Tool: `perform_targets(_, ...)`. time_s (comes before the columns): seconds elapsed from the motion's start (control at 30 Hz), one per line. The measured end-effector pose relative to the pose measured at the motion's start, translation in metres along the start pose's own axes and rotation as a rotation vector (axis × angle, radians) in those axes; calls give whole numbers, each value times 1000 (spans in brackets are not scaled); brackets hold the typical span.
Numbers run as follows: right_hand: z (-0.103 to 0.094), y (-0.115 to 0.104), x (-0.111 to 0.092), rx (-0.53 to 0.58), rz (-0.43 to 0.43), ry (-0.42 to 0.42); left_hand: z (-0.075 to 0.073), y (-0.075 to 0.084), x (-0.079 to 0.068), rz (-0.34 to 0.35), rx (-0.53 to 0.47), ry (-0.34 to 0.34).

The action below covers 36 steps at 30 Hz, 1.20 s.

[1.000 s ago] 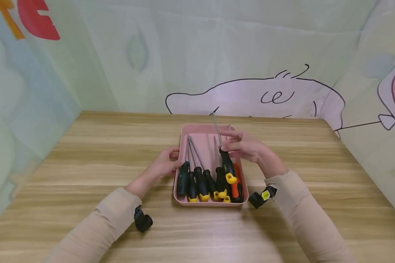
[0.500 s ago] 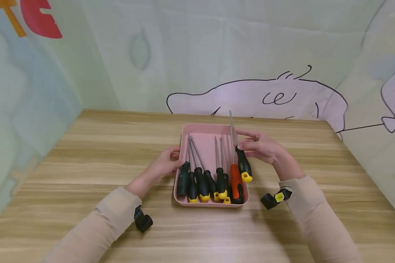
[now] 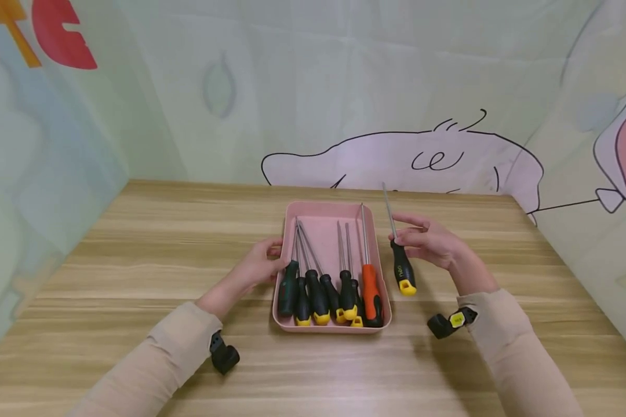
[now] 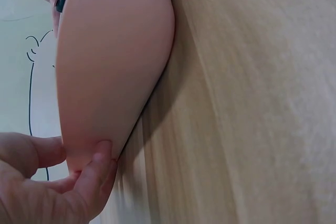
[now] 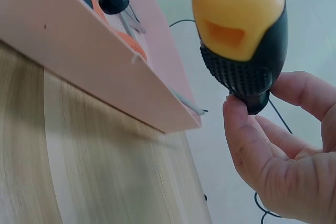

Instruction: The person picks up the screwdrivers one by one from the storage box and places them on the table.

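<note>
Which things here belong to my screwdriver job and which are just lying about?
Likely the job:
black-and-yellow metal-shafted screwdriver, in the right grip
pink rectangular plastic-looking tray, in the left grip
orange-and-black screwdriver and dark-handled screwdrivers inside it

Just around:
wood-grain table
pale cartoon-printed backdrop
black wrist-worn cameras

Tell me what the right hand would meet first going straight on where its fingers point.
Likely the pink tray, at its right side; whether the right hand would pass above its rim is unclear.
</note>
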State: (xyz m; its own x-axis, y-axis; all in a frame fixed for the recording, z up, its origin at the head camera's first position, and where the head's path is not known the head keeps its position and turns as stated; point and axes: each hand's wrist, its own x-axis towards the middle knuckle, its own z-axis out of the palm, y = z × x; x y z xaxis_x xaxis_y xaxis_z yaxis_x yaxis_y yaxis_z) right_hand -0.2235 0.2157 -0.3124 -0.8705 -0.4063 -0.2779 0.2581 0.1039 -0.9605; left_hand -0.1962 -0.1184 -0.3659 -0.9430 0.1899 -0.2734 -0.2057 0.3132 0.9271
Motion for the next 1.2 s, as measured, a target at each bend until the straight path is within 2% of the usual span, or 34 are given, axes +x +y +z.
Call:
perform_targets(0.23, -9, 1, -6, 13, 1, 31, 0, 2, 0, 10, -4, -3)
perform_targets(0.6, -22, 10, -13, 40, -20, 1, 0, 1, -2, 6, 0, -5)
perform_targets(0.83, -27, 18, -16, 64, -18, 12, 0, 0, -4, 4, 5, -10)
perform_targets(1.2, -33, 30, -16, 116, 22, 24, 1, 0, -4, 3, 19, -4)
